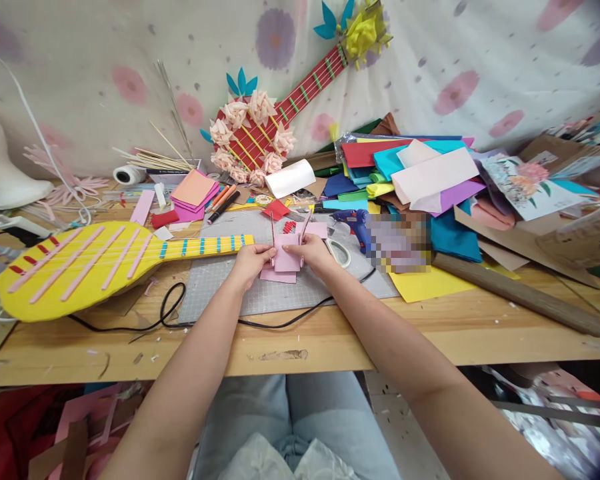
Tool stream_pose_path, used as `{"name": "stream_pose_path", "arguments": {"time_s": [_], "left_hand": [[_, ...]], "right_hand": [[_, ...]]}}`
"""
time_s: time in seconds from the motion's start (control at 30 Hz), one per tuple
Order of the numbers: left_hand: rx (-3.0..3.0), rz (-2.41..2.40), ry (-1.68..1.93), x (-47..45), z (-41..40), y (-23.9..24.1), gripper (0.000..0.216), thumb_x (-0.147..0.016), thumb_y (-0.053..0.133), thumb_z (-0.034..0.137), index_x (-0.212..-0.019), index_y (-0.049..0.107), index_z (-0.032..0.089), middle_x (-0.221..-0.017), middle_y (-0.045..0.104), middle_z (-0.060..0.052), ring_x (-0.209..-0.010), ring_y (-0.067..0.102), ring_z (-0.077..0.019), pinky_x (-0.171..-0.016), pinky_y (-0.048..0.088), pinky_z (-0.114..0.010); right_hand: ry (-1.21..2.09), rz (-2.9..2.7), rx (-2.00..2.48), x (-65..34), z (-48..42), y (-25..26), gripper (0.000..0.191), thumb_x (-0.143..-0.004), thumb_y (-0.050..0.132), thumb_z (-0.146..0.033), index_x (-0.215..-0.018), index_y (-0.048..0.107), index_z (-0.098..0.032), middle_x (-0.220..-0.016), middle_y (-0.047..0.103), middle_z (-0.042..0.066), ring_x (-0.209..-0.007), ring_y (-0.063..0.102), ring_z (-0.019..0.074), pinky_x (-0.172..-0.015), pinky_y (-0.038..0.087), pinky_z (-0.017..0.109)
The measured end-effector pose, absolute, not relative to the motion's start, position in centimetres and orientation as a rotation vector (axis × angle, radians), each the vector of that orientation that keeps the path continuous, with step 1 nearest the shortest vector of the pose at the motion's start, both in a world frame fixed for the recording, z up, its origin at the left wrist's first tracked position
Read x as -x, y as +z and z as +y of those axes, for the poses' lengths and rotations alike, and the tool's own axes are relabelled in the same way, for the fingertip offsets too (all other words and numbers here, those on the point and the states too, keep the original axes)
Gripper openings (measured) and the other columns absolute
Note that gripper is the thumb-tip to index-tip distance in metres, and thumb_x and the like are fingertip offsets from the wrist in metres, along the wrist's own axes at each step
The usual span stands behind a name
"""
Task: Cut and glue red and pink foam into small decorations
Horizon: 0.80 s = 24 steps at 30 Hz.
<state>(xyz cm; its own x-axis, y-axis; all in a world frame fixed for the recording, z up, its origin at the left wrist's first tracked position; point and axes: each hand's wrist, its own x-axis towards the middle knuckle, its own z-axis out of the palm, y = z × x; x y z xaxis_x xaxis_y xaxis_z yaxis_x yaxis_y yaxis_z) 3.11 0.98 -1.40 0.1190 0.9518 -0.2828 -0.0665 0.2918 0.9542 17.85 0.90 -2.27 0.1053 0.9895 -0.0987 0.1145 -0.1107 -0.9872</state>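
1. Yellow guitar [95, 270], neck beside the left hand [251, 263] — a bump could shove it.
2. Grey mat [220, 287], black cord [280, 326] crossing; a snagging wrist could jerk both.
3. Pink piece [286, 263], above the mat, pinched between left hand and right hand [318, 255] — uneven pressure could crease it.

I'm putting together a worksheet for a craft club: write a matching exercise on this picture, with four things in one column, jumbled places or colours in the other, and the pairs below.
Column one
1. Glue gun
2. Pink piece
3. Yellow guitar
4. Red guitar

Column two
A. At the back, before the flowered cloth
B. Mostly blue
C. On the table, at the left
D. Held by the left hand and right hand

Pairs: 1-B, 2-D, 3-C, 4-A
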Motion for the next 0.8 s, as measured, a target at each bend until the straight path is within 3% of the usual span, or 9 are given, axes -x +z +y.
{"name": "stream_pose_path", "arguments": {"time_s": [0.37,0.67,0.8], "left_hand": [[-0.917,1.183,0.963,-3.3,0.8,-0.9,0.012,-0.057,0.074,0.016,-0.065,0.067,0.010,-0.054,0.060,0.001,-0.051,0.053,-0.0075,-0.060,0.050,-0.024],[-0.908,1.161,1.006,-2.8,1.0,-0.4,0.017,-0.058,0.073,0.017,-0.072,0.067,0.010,-0.059,0.059,0.000,-0.056,0.054,-0.0084,-0.060,0.051,-0.025],[-0.899,1.168,1.037,-2.5,1.2,-0.4,0.016,-0.060,0.072,0.016,-0.073,0.066,0.010,-0.061,0.060,0.000,-0.056,0.055,-0.0085,-0.056,0.050,-0.024]], "right_hand": [[1.199,-1.115,1.409,-17.7,0.8,-1.7,0.020,-0.057,0.068,-0.017,-0.076,0.063,-0.013,-0.078,0.067,0.004,-0.069,0.060,0.0155,-0.065,0.048,0.028],[1.422,-1.061,1.226,-18.9,0.4,-0.3,0.021,-0.058,0.073,-0.024,-0.073,0.062,-0.014,-0.066,0.062,-0.001,-0.058,0.055,0.0081,-0.054,0.045,0.020],[1.501,-0.966,1.257,-19.5,0.1,0.4,0.018,-0.059,0.073,-0.014,-0.071,0.059,-0.013,-0.059,0.059,-0.002,-0.054,0.055,0.0083,-0.053,0.050,0.022]]}}
